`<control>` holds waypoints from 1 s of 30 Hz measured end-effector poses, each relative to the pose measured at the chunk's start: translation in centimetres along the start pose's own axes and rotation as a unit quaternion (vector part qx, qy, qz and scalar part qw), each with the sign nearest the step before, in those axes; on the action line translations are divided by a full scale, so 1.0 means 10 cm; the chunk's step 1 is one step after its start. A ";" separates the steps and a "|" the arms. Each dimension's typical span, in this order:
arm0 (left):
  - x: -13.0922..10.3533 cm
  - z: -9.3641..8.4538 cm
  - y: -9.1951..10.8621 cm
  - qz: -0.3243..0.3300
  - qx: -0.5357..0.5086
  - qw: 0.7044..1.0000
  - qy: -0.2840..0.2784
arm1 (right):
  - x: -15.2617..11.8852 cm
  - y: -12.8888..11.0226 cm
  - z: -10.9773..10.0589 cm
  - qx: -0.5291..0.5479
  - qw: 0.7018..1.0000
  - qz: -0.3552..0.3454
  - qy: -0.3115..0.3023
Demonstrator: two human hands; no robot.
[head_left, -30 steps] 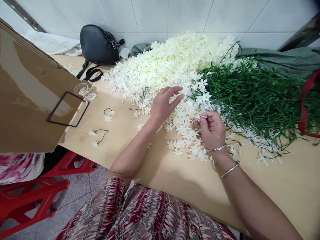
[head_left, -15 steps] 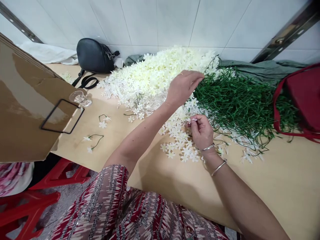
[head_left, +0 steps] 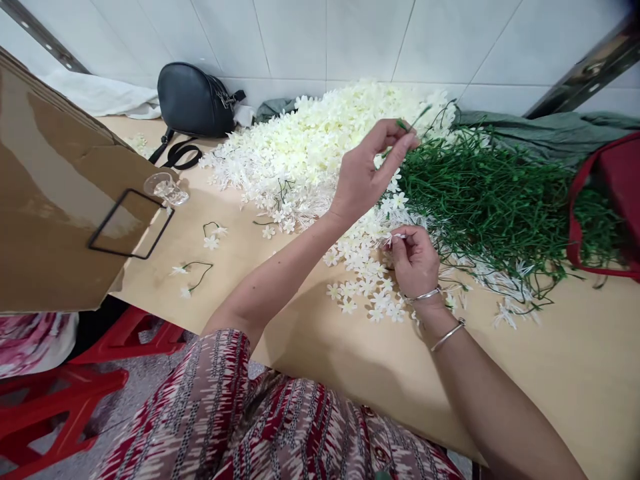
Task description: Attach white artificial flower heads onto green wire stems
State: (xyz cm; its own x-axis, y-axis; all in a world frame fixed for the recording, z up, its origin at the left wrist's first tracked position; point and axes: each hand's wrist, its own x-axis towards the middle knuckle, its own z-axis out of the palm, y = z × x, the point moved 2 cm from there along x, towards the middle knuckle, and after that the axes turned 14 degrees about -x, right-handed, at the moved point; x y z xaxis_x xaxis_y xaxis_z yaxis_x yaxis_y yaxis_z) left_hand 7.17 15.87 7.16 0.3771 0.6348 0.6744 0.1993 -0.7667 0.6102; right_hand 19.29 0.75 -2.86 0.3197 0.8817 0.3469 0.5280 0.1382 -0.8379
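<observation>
The left hand point(head_left: 375, 167) has its thumb and fingers pinched together on a thin green stem point(head_left: 423, 115). The ends of the stem poke out above the fingertips. The right hand point(head_left: 417, 263) is lower down, and its thumb and first finger are closed on a small white piece point(head_left: 395, 237). Its other fingers are curled in. The hands are apart, so the stem and the white piece do not touch.

The green stem is up by the far side of the table point(head_left: 560, 373), in front of the big heap of white flowers point(head_left: 320, 133). The pile of green stems point(head_left: 490, 200) is just to the right of the left hand. The white piece is just above some loose white flowers point(head_left: 367, 273) that lie flat on the table.

The stem in the hand is skinny and green with little thick tips. The white piece is thin, with pointy bits at one end. The loose flowers have small flat petals, and the heap at the back looks a bit yellow on top. The green pile is all tangled, with white strands point(head_left: 510, 313) by its near edge. A red bag point(head_left: 620, 193) sits at its right end.
</observation>
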 end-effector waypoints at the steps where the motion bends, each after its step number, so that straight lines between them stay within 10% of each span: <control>1: -0.08 -0.07 0.02 -0.017 0.000 1.000 -0.004 | 0.00 0.00 0.00 0.002 1.000 0.000 -0.001; 9: -0.64 -0.63 -0.04 -0.058 -0.029 0.997 -0.029 | 0.01 0.00 -0.01 0.027 0.999 -0.014 0.019; 15: -0.70 -0.97 0.19 -0.116 -0.102 0.977 0.144 | 0.01 -0.10 -0.05 0.041 0.997 -0.037 0.057; 23: -1.33 -0.55 0.50 -0.332 -0.349 0.876 0.008 | 0.01 -0.25 -0.07 0.169 0.985 -0.011 -0.012; 30: -1.35 -0.46 0.52 -0.325 -0.442 0.836 -0.014 | -0.01 -0.37 -0.11 0.240 0.960 0.062 -0.131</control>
State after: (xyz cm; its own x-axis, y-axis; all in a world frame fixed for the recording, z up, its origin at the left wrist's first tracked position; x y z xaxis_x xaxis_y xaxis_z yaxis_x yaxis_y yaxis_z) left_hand -1.03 3.72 3.13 0.4722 0.8780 0.0783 -0.3717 0.1178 0.9208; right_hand 18.14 -0.34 0.62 0.1140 0.9794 0.1666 0.0557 0.1611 -0.9854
